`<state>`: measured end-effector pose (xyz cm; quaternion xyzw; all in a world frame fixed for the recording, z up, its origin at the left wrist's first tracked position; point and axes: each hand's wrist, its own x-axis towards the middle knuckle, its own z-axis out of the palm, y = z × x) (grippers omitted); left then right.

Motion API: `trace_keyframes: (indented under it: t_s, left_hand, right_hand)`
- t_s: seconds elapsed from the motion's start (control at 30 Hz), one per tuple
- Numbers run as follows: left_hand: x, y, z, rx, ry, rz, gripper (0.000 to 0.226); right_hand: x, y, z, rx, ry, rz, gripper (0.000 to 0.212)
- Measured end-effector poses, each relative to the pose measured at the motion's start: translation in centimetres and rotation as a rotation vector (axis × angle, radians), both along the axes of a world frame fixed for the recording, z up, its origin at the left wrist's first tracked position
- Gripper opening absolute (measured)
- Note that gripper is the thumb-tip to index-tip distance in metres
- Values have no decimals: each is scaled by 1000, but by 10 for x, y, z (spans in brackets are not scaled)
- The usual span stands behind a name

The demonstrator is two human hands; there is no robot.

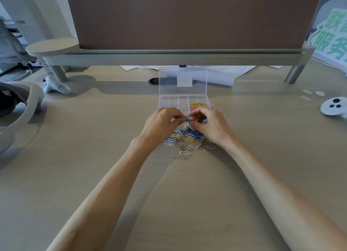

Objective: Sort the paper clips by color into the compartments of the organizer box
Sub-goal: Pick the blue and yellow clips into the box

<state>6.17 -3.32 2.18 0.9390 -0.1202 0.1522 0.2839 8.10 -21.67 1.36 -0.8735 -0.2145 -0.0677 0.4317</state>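
A grey headset (22, 104) lies at the far left of the desk (75, 147), out of the work. Toward the middle, the left hand (161, 123) has its fingers curled, thumb and fingertips pinching a small knot of clips (187, 119). The knot looks blue and perhaps green, but it is too small to be sure. The right hand (211, 125) meets it from the other side with fingers curled and pinches the same knot. The two hands seem to be working linked clips apart, just in front of the clear box (163, 100).

The box sits open with its lid (183, 79) raised behind it. A few green clips (174, 108) show at its left, just past the left knuckles. The middle compartments look bare. On the right are yellow clips (197, 104) and, nearer, red clips (193, 109) half hidden by the right hand.

Below the hands, the loose pile (187, 141) covers a patch of desk — blue, yellow, white and silver mixed together. By that measure the sorting is young: three colours are started, and most of the clips are yet to be moved. A white controller (333, 107) lies at the far right.
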Motion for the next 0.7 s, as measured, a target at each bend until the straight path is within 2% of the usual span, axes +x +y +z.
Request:
trace_keyframes:
  t_s: [0.1, 0.37, 0.57, 0.7]
  left_hand:
    - [1, 2, 0, -57, 0, 56, 13]
    - [18, 15, 8, -121, -64, 306, 7]
    - [32, 29, -2, 10, -21, 301, 17]
    - [29, 35, 2, -41, -34, 216, 25]
  right_hand:
    - [2, -1, -4, -14, -18, -27, 22]
    - [12, -5, -1, -31, -104, -66, 7]
    - [34, -3, 11, -39, -117, -158, 8]
    - [60, 0, 18, -100, -157, -292, 9]
